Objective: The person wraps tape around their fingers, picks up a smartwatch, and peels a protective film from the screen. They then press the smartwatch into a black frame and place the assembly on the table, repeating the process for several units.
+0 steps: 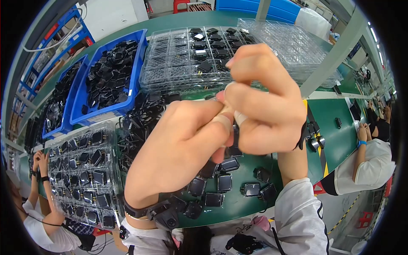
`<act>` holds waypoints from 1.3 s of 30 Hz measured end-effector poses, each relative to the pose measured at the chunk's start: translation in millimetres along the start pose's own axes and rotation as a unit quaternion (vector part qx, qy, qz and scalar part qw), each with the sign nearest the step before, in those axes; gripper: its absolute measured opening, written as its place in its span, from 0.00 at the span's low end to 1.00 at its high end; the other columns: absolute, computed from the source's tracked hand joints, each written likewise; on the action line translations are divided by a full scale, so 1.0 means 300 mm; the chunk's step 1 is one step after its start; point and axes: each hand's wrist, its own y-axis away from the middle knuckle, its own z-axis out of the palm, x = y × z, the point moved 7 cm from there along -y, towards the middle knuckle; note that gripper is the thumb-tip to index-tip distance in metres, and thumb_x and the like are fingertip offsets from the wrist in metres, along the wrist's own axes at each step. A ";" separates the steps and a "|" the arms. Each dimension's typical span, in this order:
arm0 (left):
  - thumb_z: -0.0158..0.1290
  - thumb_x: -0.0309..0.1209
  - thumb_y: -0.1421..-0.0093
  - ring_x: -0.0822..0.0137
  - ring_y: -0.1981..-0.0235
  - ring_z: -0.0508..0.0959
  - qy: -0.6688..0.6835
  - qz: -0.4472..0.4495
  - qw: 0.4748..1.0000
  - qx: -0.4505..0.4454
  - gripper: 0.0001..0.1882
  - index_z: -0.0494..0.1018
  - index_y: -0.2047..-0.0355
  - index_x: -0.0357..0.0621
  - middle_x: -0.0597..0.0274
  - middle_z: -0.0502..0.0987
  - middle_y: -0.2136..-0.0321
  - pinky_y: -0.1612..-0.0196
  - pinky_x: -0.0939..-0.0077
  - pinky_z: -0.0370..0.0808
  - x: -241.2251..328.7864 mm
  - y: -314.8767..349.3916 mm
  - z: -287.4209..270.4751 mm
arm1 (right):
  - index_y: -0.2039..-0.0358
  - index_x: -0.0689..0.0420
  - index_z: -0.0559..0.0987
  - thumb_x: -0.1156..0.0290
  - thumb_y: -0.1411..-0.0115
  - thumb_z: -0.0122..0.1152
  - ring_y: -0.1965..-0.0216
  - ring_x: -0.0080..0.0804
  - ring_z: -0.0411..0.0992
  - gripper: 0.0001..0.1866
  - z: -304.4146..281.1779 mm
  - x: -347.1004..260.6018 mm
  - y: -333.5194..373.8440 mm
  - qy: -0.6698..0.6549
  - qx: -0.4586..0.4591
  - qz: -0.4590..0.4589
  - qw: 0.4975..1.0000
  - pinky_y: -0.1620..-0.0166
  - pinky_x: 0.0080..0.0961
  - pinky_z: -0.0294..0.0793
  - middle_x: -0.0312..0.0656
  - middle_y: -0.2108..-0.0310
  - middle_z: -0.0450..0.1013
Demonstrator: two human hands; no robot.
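Observation:
Raised above the bench, my left hand and my right hand meet with their fingertips together. Both are closed in a pinch. A pale finger cot covers a fingertip of the left hand, and pale material also shows at the right fingertips. What lies between the fingers is hidden. Below them, several small black square devices with glossy faces, like smartwatch bodies, are scattered on the green bench. More of them lie below my right hand. A wrist-worn camera is strapped to my left wrist.
Blue bins full of black parts stand at the back left. Clear compartment trays are stacked behind my hands; another filled tray lies at left. A grey post rises at right. Co-workers sit on both sides.

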 end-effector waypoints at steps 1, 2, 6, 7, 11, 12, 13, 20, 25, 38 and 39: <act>0.43 0.33 0.42 0.69 0.83 0.72 0.001 0.000 1.000 0.000 0.15 0.70 0.76 0.31 0.58 0.71 0.86 0.77 0.72 0.67 0.009 0.002 -0.010 | 0.87 0.58 0.56 0.74 0.75 0.24 0.76 0.43 0.62 0.10 0.001 -0.004 -0.003 -0.001 -0.001 0.000 1.000 0.73 0.40 0.69 0.44 0.77 0.67; 0.44 0.31 0.44 0.64 0.84 0.71 -0.075 0.004 0.997 -0.016 0.13 0.70 0.77 0.31 0.55 0.70 0.86 0.77 0.70 0.67 0.022 0.004 -0.019 | 0.87 0.58 0.57 0.75 0.75 0.25 0.76 0.42 0.62 0.10 0.012 -0.008 -0.010 -0.017 -0.029 0.016 0.999 0.74 0.39 0.69 0.43 0.78 0.65; 0.46 0.28 0.49 0.51 0.84 0.71 -0.179 0.099 0.978 -0.046 0.10 0.70 0.78 0.32 0.46 0.69 0.86 0.78 0.65 0.67 0.052 0.032 -0.040 | 0.87 0.58 0.59 0.76 0.77 0.28 0.77 0.42 0.61 0.11 0.043 -0.065 -0.034 -0.058 -0.094 0.072 0.991 0.76 0.37 0.69 0.42 0.81 0.62; 0.46 0.28 0.49 0.50 0.83 0.71 -0.204 0.145 0.967 -0.053 0.09 0.70 0.78 0.32 0.46 0.69 0.86 0.78 0.64 0.67 0.084 0.056 -0.047 | 0.87 0.57 0.60 0.75 0.77 0.29 0.78 0.42 0.61 0.11 0.059 -0.065 -0.039 -0.071 -0.091 0.094 0.989 0.76 0.38 0.69 0.42 0.81 0.61; 0.47 0.29 0.49 0.47 0.81 0.72 -0.294 0.079 0.940 -0.156 0.08 0.70 0.79 0.36 0.47 0.70 0.85 0.76 0.60 0.68 0.108 0.100 -0.048 | 0.88 0.57 0.61 0.68 0.81 0.47 0.77 0.41 0.64 0.13 0.029 -0.110 -0.116 -0.114 -0.090 0.075 0.986 0.73 0.36 0.74 0.43 0.81 0.64; 0.48 0.31 0.47 0.61 0.83 0.70 -0.229 -0.010 0.967 -0.111 0.09 0.71 0.76 0.37 0.55 0.70 0.85 0.78 0.70 0.65 0.079 0.103 -0.089 | 0.88 0.57 0.61 0.68 0.81 0.47 0.77 0.41 0.64 0.13 0.001 -0.137 -0.140 -0.121 -0.088 0.072 0.986 0.73 0.36 0.74 0.43 0.81 0.64; 0.50 0.34 0.45 0.74 0.84 0.67 -0.155 -0.112 0.980 -0.058 0.10 0.72 0.74 0.39 0.63 0.70 0.85 0.79 0.79 0.63 -0.012 0.117 -0.153 | 0.85 0.56 0.61 0.72 0.74 0.51 0.76 0.36 0.62 0.12 -0.019 -0.166 -0.137 -0.093 -0.035 0.064 0.993 0.72 0.33 0.74 0.39 0.81 0.61; 0.46 0.32 0.43 0.75 0.85 0.69 -0.014 0.167 0.985 0.041 0.14 0.70 0.81 0.34 0.64 0.72 0.86 0.80 0.81 0.64 0.183 0.176 -0.123 | 0.76 0.45 0.71 0.66 0.50 0.58 0.64 0.26 0.61 0.04 -0.481 -0.238 -0.087 0.061 0.125 0.113 0.984 0.62 0.22 0.59 0.31 0.65 0.68; 0.47 0.32 0.41 0.78 0.85 0.69 0.061 0.207 0.965 0.150 0.14 0.73 0.79 0.35 0.66 0.71 0.86 0.81 0.84 0.64 0.137 0.114 -0.099 | 0.73 0.49 0.70 0.66 0.55 0.72 0.61 0.37 0.65 0.16 -0.302 -0.050 -0.050 0.058 0.099 0.231 0.966 0.60 0.33 0.68 0.43 0.57 0.66; 0.60 0.23 0.49 0.72 0.65 0.78 0.125 0.232 0.953 0.151 0.16 0.71 0.60 0.33 0.59 0.78 0.66 0.61 0.80 0.74 0.114 0.095 -0.007 | 0.65 0.57 0.70 0.71 0.57 0.69 0.58 0.35 0.65 0.20 -0.097 0.027 -0.043 -0.029 0.090 0.303 0.948 0.58 0.28 0.68 0.47 0.56 0.62; 0.60 0.23 0.49 0.72 0.65 0.78 0.125 0.233 0.953 0.150 0.16 0.71 0.60 0.33 0.59 0.78 0.66 0.61 0.80 0.74 0.105 0.089 -0.011 | 0.65 0.57 0.70 0.72 0.55 0.67 0.58 0.34 0.65 0.18 -0.088 0.030 -0.034 -0.054 0.089 0.312 0.944 0.58 0.28 0.68 0.47 0.55 0.62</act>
